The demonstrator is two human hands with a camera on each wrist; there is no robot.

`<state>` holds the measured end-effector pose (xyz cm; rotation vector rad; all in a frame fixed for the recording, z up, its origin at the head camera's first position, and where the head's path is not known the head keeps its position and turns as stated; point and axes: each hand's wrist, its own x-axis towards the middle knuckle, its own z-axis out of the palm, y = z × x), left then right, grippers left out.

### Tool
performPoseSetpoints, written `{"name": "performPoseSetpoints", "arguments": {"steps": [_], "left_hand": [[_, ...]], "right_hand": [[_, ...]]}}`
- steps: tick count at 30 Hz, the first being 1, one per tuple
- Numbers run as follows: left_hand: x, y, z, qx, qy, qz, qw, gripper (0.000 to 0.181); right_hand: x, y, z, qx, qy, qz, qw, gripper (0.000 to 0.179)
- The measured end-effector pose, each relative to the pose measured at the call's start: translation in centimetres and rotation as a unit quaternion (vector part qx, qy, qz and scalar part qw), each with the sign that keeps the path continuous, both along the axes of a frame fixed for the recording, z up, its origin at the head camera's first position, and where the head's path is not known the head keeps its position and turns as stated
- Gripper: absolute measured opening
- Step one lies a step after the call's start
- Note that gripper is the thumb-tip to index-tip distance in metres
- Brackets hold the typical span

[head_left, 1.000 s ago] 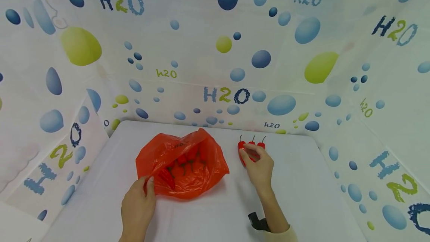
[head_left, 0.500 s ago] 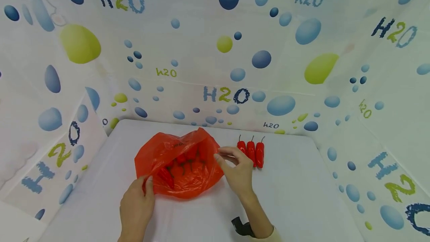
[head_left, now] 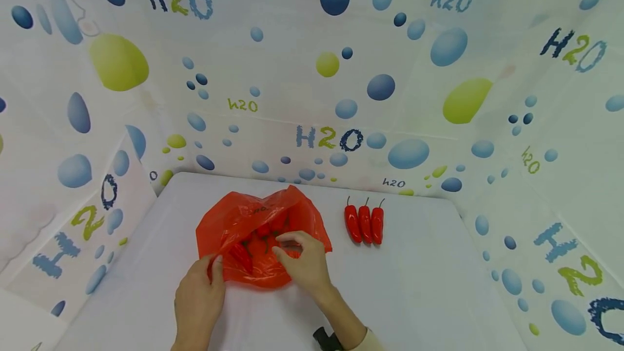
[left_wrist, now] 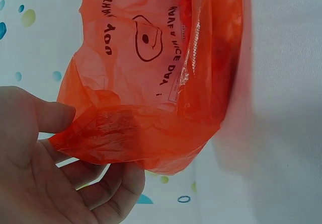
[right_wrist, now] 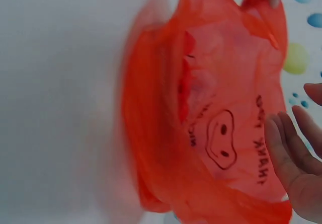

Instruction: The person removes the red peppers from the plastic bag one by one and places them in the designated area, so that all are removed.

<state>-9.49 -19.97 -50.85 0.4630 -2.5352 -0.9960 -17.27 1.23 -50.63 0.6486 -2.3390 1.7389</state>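
My left hand (head_left: 200, 299) pinches the near left rim of a red plastic bag (head_left: 306, 207). Seen from the left wrist, its thumb (left_wrist: 56, 117) lies on one side of the film and the fingers on the other. The bag's mouth faces me, and several red chili peppers (head_left: 241, 256) with stems show inside. Over the right part of that mouth is my right hand (head_left: 309, 267), its thumb and fingers apart. In the right wrist view nothing lies between those fingers (right_wrist: 287, 153). Three red chili peppers (head_left: 364, 225) lie side by side on the table, right of the bag.
A white cloth covers the table (head_left: 429, 280). Behind it and at both sides stands a white curtain (head_left: 283, 64) printed with blue and green drops. A black camera piece (head_left: 327, 338) sits at my right wrist.
My right hand has moved left from the three chili peppers to the bag's mouth. Those peppers are now fully in sight. The left hand keeps its hold on the rim.
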Motion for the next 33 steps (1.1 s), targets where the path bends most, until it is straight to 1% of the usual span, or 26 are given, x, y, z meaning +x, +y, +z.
{"name": "performPoseSetpoints", "arguments": {"steps": [2,6,11,14,20,27,33], "left_hand": [[0.0,0.0,0.0,0.001,-0.003,0.0,1.0,0.034],[0.1,0.0,0.0,0.001,-0.011,-0.001,0.9999,0.035],[0.1,0.0,0.0,-0.002,-0.01,0.002,0.9999,0.035],[0.1,-0.1,0.0,-0.004,-0.008,0.003,1.0,0.035],[0.0,-0.1,0.0,-0.009,-0.003,0.004,1.0,0.035],[0.1,0.1,-0.1,-0.006,-0.004,0.001,1.0,0.035],[0.0,0.1,-0.1,-0.011,0.0,0.002,0.9999,0.034]], "right_hand": [[0.1,-0.7,-0.5,0.016,-0.016,0.004,0.9997,0.021],[-0.1,-1.9,-1.6,0.047,-0.025,0.004,0.9986,0.019],[-0.4,-2.9,-2.2,0.078,-0.034,0.004,0.9964,0.019],[-0.5,-3.4,-2.5,0.101,-0.03,0.006,0.9944,0.021],[-0.7,-4.2,-3.1,0.141,-0.008,0.005,0.9899,0.026],[-0.9,-5.2,-4.1,0.18,0.009,0.009,0.9837,0.024],[-1.1,-6.1,-4.5,0.206,0.014,0.003,0.9784,0.023]]}}
